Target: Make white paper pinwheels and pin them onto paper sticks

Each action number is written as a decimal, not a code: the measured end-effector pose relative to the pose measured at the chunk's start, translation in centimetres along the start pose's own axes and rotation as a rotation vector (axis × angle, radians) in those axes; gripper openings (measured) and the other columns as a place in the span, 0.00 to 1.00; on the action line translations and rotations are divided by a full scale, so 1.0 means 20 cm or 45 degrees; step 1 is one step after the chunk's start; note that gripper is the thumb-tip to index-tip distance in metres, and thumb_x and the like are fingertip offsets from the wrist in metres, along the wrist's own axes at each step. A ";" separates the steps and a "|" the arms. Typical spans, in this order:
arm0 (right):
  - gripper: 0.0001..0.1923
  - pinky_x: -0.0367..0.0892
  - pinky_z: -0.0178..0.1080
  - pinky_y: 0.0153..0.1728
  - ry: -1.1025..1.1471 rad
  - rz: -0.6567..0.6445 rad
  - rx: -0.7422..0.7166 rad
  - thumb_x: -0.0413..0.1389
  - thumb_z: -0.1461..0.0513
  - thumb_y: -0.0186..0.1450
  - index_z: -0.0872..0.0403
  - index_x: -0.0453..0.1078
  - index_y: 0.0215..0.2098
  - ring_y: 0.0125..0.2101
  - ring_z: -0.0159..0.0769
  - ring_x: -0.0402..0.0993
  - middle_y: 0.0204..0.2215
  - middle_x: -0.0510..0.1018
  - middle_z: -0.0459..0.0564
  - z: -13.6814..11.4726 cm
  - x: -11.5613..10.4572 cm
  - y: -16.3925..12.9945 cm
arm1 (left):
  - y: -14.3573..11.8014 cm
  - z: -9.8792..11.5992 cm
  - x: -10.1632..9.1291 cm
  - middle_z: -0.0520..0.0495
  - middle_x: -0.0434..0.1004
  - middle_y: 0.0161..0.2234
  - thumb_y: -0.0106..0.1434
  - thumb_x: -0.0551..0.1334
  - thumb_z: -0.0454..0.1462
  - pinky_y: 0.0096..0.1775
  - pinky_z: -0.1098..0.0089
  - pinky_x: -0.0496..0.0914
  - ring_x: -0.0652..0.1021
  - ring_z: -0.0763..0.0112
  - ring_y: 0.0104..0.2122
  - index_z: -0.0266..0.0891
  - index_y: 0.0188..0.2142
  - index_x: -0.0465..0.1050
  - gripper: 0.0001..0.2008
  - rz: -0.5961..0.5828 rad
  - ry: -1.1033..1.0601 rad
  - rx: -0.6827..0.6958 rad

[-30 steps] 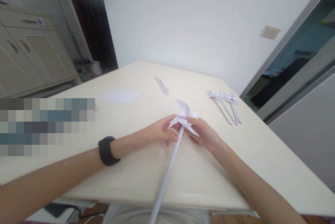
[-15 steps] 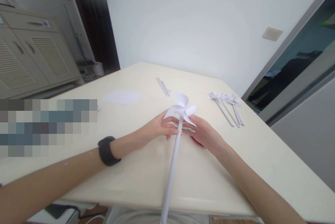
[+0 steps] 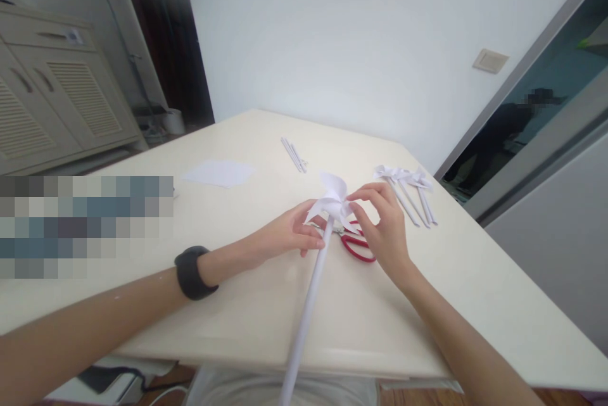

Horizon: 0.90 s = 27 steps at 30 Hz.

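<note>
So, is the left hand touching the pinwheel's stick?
Touching. The head view shows the left hand gripping the stick just below the paper blades.

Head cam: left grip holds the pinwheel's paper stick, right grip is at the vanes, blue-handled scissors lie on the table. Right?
One error: the scissors have red handles, not blue; the head view shows it. The rest holds: left grip holds the paper stick of the pinwheel, right grip is at the vanes, scissors lie on the table.
</note>
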State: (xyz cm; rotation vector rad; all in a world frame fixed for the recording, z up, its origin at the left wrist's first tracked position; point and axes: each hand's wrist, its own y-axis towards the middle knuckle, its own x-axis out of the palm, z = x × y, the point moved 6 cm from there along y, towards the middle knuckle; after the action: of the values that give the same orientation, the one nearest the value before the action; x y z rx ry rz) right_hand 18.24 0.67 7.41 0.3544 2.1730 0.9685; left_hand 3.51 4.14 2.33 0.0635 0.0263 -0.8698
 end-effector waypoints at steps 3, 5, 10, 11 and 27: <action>0.06 0.63 0.42 0.41 -0.045 -0.034 -0.017 0.51 0.65 0.63 0.51 0.70 0.34 0.38 0.37 0.65 0.34 0.67 0.50 0.00 0.03 -0.01 | 0.00 0.00 0.02 0.46 0.67 0.41 0.54 0.63 0.35 0.26 0.74 0.64 0.73 0.69 0.34 0.44 0.53 0.58 0.28 -0.026 -0.010 -0.007; 0.05 0.63 0.41 0.40 -0.068 -0.045 -0.029 0.51 0.65 0.62 0.51 0.69 0.34 0.37 0.37 0.65 0.33 0.66 0.49 0.01 0.03 -0.01 | 0.00 0.00 0.02 0.47 0.66 0.40 0.53 0.64 0.35 0.25 0.74 0.64 0.72 0.71 0.33 0.44 0.53 0.58 0.28 -0.033 -0.022 -0.001; 0.04 0.62 0.41 0.40 -0.070 -0.034 -0.047 0.52 0.65 0.62 0.52 0.68 0.35 0.36 0.36 0.65 0.33 0.68 0.49 0.00 0.02 -0.02 | 0.00 0.01 0.02 0.48 0.65 0.39 0.53 0.64 0.33 0.25 0.75 0.65 0.71 0.72 0.32 0.44 0.53 0.58 0.28 -0.002 -0.009 0.007; 0.04 0.61 0.41 0.40 -0.074 -0.030 -0.055 0.52 0.65 0.62 0.52 0.68 0.35 0.36 0.36 0.65 0.33 0.68 0.49 0.00 0.02 -0.02 | 0.00 0.00 0.02 0.48 0.65 0.39 0.53 0.64 0.33 0.25 0.74 0.65 0.71 0.72 0.32 0.44 0.53 0.58 0.28 0.005 -0.003 0.003; 0.06 0.61 0.41 0.40 -0.074 -0.264 -0.066 0.52 0.67 0.62 0.51 0.69 0.33 0.36 0.36 0.66 0.33 0.68 0.48 0.04 0.06 0.01 | 0.01 -0.05 0.01 0.50 0.65 0.36 0.51 0.64 0.31 0.30 0.72 0.65 0.71 0.74 0.30 0.41 0.48 0.61 0.25 -0.009 -0.021 -0.077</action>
State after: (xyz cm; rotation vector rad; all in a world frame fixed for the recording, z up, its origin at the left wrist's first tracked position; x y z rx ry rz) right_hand 17.90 1.72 6.56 0.1274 2.0806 0.8848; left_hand 3.79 4.19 1.39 -0.0008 0.0374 -0.8762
